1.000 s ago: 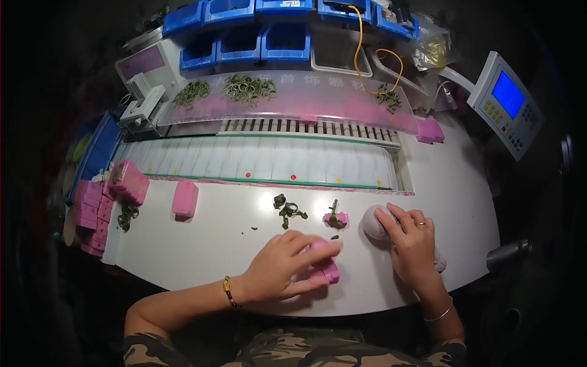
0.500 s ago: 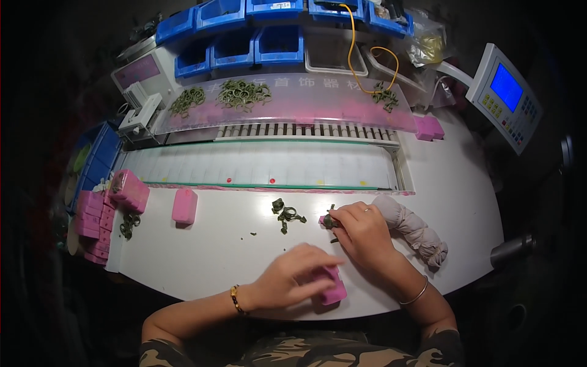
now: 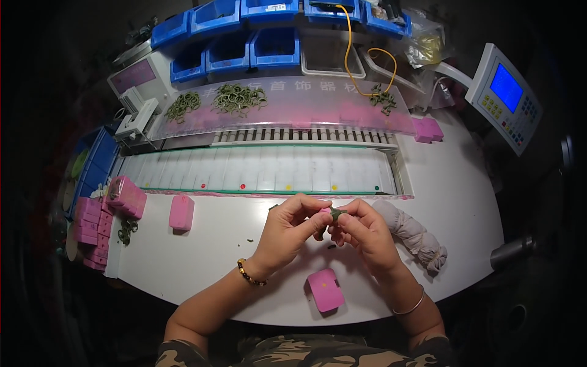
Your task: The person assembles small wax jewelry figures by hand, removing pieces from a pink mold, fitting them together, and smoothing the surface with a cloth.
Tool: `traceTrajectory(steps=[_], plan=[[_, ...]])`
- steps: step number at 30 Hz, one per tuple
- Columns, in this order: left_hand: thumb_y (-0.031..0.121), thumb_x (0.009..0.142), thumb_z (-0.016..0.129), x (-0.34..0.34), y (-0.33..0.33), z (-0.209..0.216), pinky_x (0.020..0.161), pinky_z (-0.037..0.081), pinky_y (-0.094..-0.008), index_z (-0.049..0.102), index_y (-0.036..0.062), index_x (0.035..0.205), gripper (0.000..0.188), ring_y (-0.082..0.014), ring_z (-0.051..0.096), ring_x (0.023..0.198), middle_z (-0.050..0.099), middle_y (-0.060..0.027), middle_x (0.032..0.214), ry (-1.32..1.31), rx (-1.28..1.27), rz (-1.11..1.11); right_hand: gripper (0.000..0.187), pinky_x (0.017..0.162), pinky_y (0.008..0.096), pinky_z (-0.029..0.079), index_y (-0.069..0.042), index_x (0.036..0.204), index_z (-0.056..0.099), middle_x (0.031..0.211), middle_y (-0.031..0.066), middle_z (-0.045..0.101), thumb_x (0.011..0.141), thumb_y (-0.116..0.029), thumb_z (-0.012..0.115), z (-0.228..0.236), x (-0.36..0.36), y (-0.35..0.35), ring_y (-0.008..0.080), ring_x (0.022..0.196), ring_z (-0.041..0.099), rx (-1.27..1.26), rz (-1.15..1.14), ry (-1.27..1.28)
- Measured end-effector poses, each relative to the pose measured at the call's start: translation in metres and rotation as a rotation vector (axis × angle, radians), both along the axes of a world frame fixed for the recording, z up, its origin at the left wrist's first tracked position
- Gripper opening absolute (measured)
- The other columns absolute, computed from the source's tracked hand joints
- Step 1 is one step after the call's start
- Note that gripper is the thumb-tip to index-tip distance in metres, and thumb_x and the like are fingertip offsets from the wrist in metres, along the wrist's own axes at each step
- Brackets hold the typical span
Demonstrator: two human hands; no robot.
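My left hand (image 3: 282, 235) and my right hand (image 3: 370, 241) meet over the white table, fingertips pinched together. Between them is a small dark green piece (image 3: 336, 213), waxy-looking, with a small pink piece (image 3: 326, 210) against its left side. The left fingers grip at the pink piece, the right fingers at the green one. Fingers hide much of both. Nearer my body lies a pink rubber-like mould block (image 3: 326, 290), touched by neither hand. A dark green scrap (image 3: 332, 246) rests below the fingers. The loose green pieces left of centre are largely covered by my left hand.
Another pink block (image 3: 181, 213) stands at left, near stacked pink blocks (image 3: 92, 220). A rolled grey cloth (image 3: 413, 235) lies beside my right hand. Behind are a white segmented strip (image 3: 263, 168), a clear shelf (image 3: 287, 113) with green rings, blue bins (image 3: 275, 49) and a control panel (image 3: 506, 92).
My left hand has left the near pink block and risen to join my right hand at the green piece. The white strip with coloured dots has slid left.
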State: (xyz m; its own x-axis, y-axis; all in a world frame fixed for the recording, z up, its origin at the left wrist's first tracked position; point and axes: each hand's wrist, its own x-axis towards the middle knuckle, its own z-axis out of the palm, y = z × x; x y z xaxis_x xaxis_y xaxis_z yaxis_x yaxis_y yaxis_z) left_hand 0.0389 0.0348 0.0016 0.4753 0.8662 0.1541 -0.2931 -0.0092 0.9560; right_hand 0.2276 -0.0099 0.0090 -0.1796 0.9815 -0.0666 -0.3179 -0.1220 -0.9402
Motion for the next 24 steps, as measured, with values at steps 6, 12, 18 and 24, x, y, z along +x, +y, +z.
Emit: traceTrajectory(steps=[6, 12, 18, 24], plan=[[0.010, 0.099, 0.066, 0.006, 0.001, -0.009, 0.070, 0.053, -0.0249, 0.064, 0.0002, 0.113, 0.017, -0.0086, 0.061, 0.082, 0.068, -0.0050, 0.094, -0.118, -0.058, 0.034, 0.016, 0.074, 0.0260, 0.050, -0.003, 0.110, 0.055, 0.097, 0.0082, 0.066, 0.101, -0.015, 0.061, -0.008, -0.002, 0.000, 0.0117, 0.083, 0.061, -0.119, -0.022, 0.244], [0.008, 0.097, 0.067, 0.001, -0.001, -0.002, 0.082, 0.054, -0.0257, 0.061, -0.0004, 0.122, 0.026, -0.0104, 0.061, 0.100, 0.062, -0.0086, 0.117, 0.064, -0.009, -0.042, 0.016, 0.073, 0.0250, 0.051, -0.005, 0.105, 0.056, 0.093, 0.0053, 0.067, 0.100, -0.017, 0.065, -0.011, 0.001, 0.001, 0.0091, 0.080, 0.061, -0.040, -0.069, 0.049], [0.009, 0.095, 0.070, -0.005, 0.000, -0.007, 0.077, 0.055, -0.0251, 0.060, -0.0007, 0.125, 0.033, -0.0119, 0.066, 0.094, 0.066, -0.0070, 0.107, 0.238, 0.228, -0.102, 0.016, 0.069, 0.0227, 0.049, -0.005, 0.102, 0.060, 0.088, 0.0018, 0.065, 0.101, -0.020, 0.064, -0.012, 0.003, -0.001, 0.0069, 0.074, 0.058, -0.098, 0.033, 0.079], [0.007, 0.092, 0.072, 0.003, -0.008, -0.008, 0.065, 0.054, -0.0303, 0.058, -0.0010, 0.116, 0.029, -0.0238, 0.068, 0.075, 0.065, -0.0138, 0.095, 0.459, 0.800, 0.222, 0.014, 0.065, 0.0217, 0.047, -0.008, 0.101, 0.057, 0.087, 0.0021, 0.063, 0.102, -0.020, 0.063, -0.005, 0.007, -0.002, 0.0071, 0.075, 0.057, -0.333, 0.158, 0.286]])
